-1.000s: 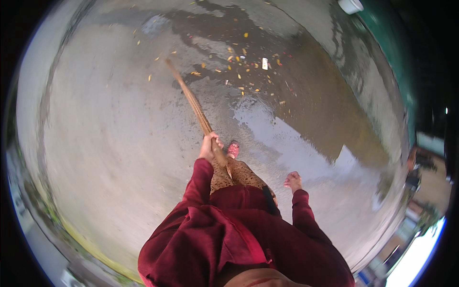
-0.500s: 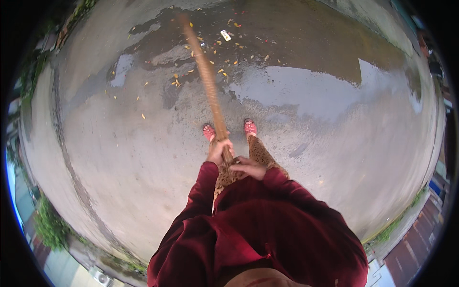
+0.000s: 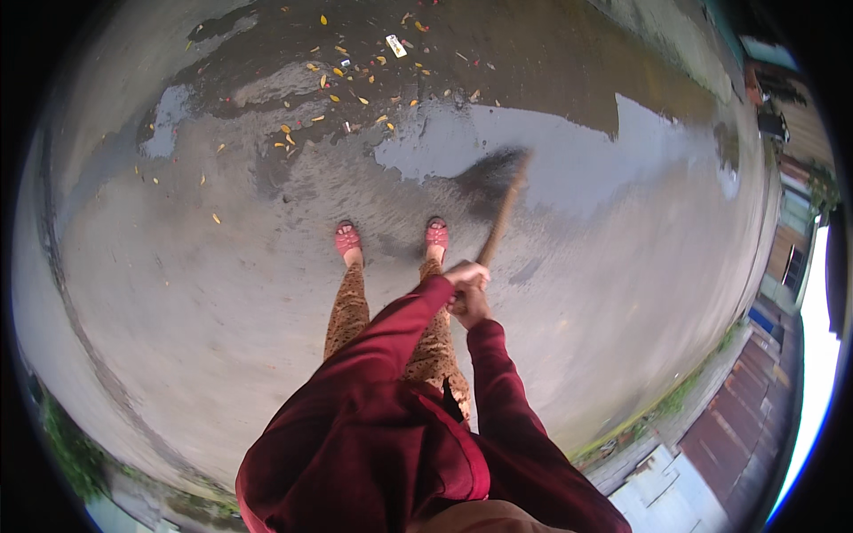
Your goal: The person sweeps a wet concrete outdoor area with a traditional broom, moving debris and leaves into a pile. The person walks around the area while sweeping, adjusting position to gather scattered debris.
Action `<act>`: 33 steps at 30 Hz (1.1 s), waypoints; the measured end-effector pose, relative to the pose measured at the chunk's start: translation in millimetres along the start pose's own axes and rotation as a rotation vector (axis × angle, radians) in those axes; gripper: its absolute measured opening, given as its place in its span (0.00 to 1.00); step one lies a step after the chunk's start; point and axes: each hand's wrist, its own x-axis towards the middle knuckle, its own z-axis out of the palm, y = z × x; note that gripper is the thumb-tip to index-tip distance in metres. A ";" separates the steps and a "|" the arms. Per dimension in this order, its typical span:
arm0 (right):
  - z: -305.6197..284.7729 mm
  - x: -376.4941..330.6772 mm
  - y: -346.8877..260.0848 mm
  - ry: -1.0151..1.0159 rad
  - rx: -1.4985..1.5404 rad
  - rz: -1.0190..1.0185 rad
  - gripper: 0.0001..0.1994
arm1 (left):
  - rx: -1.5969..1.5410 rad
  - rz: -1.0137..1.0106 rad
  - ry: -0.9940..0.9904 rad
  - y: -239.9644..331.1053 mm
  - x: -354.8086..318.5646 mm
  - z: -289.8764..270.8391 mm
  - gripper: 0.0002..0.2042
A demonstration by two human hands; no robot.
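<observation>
A long, thin brown stick broom [image 3: 505, 216] slants away from me to the far right, blurred by motion. My left hand [image 3: 466, 274] is wrapped round its shaft. Just below, nearer my body, my right hand [image 3: 473, 303] is closed round the handle end. The hands nearly touch each other, right of my legs. Over the wet concrete, the broom's tip lies beside a dark smear [image 3: 491, 180]; bristles or a shadow, I cannot tell.
My feet in red sandals [image 3: 347, 237] stand on concrete ground [image 3: 240, 302]. Ahead spreads a shallow puddle [image 3: 542, 142]. Yellow leaves [image 3: 285, 130] and a small white packet [image 3: 396, 45] lie scattered there. Rusty metal sheets [image 3: 733, 435] and sheds line the right edge.
The broom has swung from pointing ahead, slightly left, to the right. Both hands have moved right with it, and my right hand, earlier loosely at the handle's end, now grips it.
</observation>
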 end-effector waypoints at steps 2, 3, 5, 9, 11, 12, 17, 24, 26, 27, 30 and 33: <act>45.0 21.8 42.2 -0.151 -0.668 -0.016 0.05 | -0.250 0.235 -0.092 -57.4 -2.7 -83.6 0.07; 44.6 45.7 74.4 -0.086 -0.753 -0.333 0.06 | -0.539 0.119 0.087 -40.5 -59.1 -72.6 0.09; 82.8 83.6 148.0 0.004 -1.011 -0.979 0.10 | -0.687 0.133 0.118 -49.9 -119.6 -109.5 0.17; 176.4 24.3 81.6 -0.454 -1.058 -0.113 0.10 | -0.732 0.419 0.478 -25.1 -175.7 -168.2 0.06; 187.3 20.7 43.8 -0.526 -0.676 0.156 0.06 | -0.641 0.451 0.621 22.3 -197.8 -147.7 0.06; 197.3 -15.9 23.3 -0.608 -0.606 0.098 0.07 | -0.551 0.448 0.740 32.2 -204.5 -146.5 0.06; 136.5 -96.7 63.0 -0.415 -0.497 -0.057 0.04 | -0.600 0.386 0.377 18.6 -237.3 -72.9 0.16; 80.0 -135.7 75.9 -0.139 0.103 0.042 0.05 | -0.482 0.120 0.090 -27.9 -121.8 -3.2 0.09; 73.5 -108.5 71.6 -0.059 0.176 0.061 0.05 | -0.324 -0.031 -0.076 -42.1 -91.6 -11.8 0.10; 80.8 -101.3 75.3 -0.008 0.161 0.115 0.05 | -0.284 -0.079 -0.058 -54.1 -95.0 -24.9 0.11; 103.4 -74.8 106.6 -0.006 0.015 0.195 0.04 | -0.393 -0.115 0.133 -58.6 -153.3 -62.7 0.10; 148.8 -47.2 150.7 -0.454 -0.510 0.063 0.08 | -0.760 0.082 0.108 -82.7 -205.2 -140.2 0.05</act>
